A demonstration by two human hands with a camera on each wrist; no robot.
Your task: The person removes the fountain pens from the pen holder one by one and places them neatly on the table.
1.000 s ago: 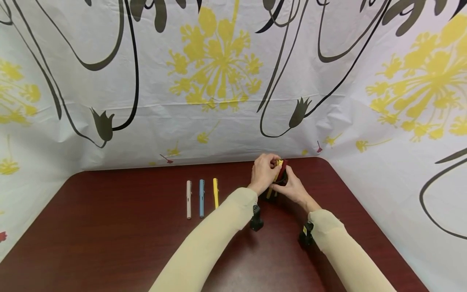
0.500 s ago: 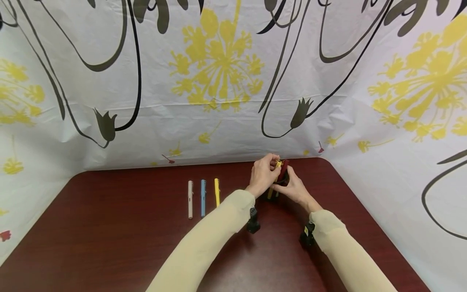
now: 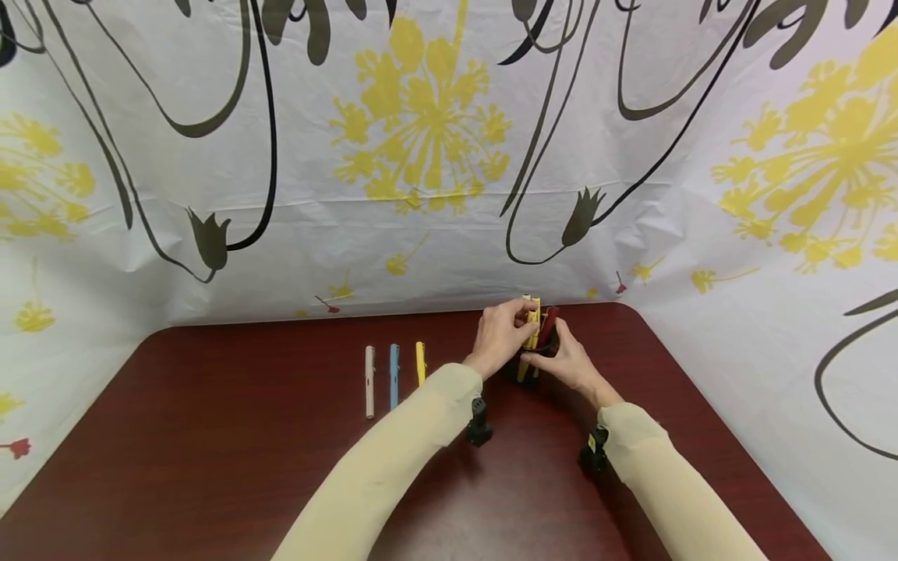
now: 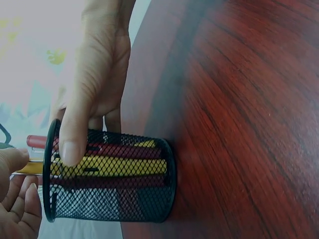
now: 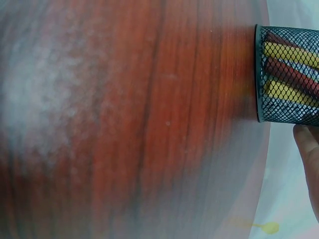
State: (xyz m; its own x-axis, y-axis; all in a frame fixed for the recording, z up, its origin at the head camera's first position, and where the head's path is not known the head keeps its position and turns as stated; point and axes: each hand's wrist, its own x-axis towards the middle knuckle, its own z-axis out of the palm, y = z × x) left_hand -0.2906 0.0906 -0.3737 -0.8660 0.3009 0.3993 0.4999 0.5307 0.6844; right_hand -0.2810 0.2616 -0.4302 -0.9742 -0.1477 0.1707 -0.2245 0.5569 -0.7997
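A black mesh pen cup (image 4: 144, 205) stands upright near the back right of the table, with yellow and dark red pens inside. My right hand (image 3: 570, 365) grips the cup's side, its thumb (image 4: 73, 144) lying along the mesh just below the rim. Above that rim, my left hand (image 3: 498, 333) pinches the top of a yellow pen (image 4: 31, 167) between thumb and fingers. A dark red pen (image 3: 549, 324) sticks out beside it, leaning right. In the right wrist view, the cup's lower part (image 5: 291, 74) shows with the right hand's fingertip against it.
Left of the cup, a pale pink pen (image 3: 369, 382), a blue pen (image 3: 394, 375) and a yellow pen (image 3: 420, 361) lie in a row; the left sleeve covers their near ends in part. A patterned white cloth (image 3: 435, 257) hangs behind the dark red table (image 3: 210, 436).
My left hand has shifted slightly left, and more yellow shows above the cup's rim. My right hand keeps its hold on the cup. The head view has drifted a little.
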